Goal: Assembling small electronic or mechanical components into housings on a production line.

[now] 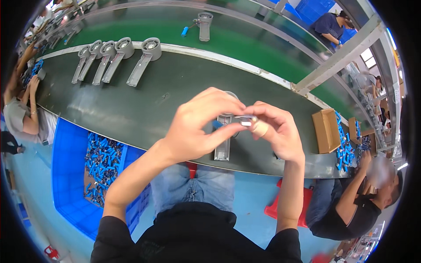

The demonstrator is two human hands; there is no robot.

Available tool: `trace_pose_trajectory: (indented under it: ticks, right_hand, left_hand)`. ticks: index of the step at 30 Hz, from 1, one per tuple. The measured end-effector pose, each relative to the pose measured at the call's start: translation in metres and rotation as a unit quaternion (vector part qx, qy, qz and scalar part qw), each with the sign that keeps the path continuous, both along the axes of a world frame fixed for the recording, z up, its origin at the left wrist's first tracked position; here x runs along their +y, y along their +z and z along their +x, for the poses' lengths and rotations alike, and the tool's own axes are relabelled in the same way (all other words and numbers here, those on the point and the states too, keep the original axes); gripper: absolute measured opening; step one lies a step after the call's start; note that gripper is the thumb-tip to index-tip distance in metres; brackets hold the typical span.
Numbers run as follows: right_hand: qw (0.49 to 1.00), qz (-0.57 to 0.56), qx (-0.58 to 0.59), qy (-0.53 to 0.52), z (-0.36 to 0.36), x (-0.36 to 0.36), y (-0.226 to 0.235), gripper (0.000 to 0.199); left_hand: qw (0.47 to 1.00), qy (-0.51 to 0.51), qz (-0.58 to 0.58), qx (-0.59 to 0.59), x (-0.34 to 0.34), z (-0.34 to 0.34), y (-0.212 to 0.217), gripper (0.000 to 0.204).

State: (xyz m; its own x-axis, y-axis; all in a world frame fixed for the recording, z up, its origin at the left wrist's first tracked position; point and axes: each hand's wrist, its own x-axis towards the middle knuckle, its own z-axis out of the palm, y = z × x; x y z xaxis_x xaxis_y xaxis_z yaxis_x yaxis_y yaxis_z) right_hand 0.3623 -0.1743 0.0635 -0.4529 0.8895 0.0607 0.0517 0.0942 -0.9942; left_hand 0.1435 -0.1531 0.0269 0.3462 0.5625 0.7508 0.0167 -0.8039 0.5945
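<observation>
My left hand (193, 125) and my right hand (278, 131) meet above the dark bench. Their fingertips pinch a small flat piece (246, 120) with white and dark parts; its exact kind is too small to make out. A tan band wraps the right thumb. Below the hands a grey handheld fan housing (222, 150) lies on the bench, its handle pointing toward me. The hands cover much of its round head. A bit of blue, partly hidden behind the left fingers, shows beside the housing.
Several grey fan housings (144, 61) lie at the bench's far left. Another (205, 27) rests on the green belt with a blue cell. A blue bin (70, 175) of blue cells stands left, below the bench. At right are a cardboard box (326, 131), more blue cells (345, 147) and a seated co-worker.
</observation>
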Motion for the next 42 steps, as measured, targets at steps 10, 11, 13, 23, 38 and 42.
trace_pose_trajectory:
  ticks: [10, 11, 13, 23, 38, 42]
  right_hand:
    - [0.946, 0.150, -0.275, -0.086, -0.015, -0.007, -0.051, 0.018]
    - [0.939, 0.164, -0.290, -0.091, -0.019, -0.007, -0.054, 0.018]
    - [0.937, 0.181, -0.281, -0.098, -0.023, -0.003, -0.066, 0.017]
    - [0.940, 0.221, -0.218, -0.139, -0.024, 0.008, -0.088, 0.013]
    - [0.857, 0.399, -0.290, -0.151, -0.030, 0.010, -0.091, 0.016]
    - [0.810, 0.466, -0.300, -0.189, -0.033, 0.010, -0.101, 0.017]
  left_hand:
    - [0.900, -0.097, -0.371, -0.207, -0.030, -0.041, -0.033, 0.023]
    - [0.880, -0.099, -0.413, -0.211, -0.031, -0.041, -0.036, 0.023]
    - [0.873, -0.071, -0.450, -0.174, -0.031, -0.040, -0.041, 0.024]
    - [0.970, 0.179, -0.104, 0.130, -0.016, -0.010, -0.064, 0.030]
    - [0.966, 0.167, -0.121, 0.159, -0.009, -0.004, -0.067, 0.021]
    - [0.970, 0.146, -0.156, 0.114, -0.012, -0.004, -0.068, 0.021]
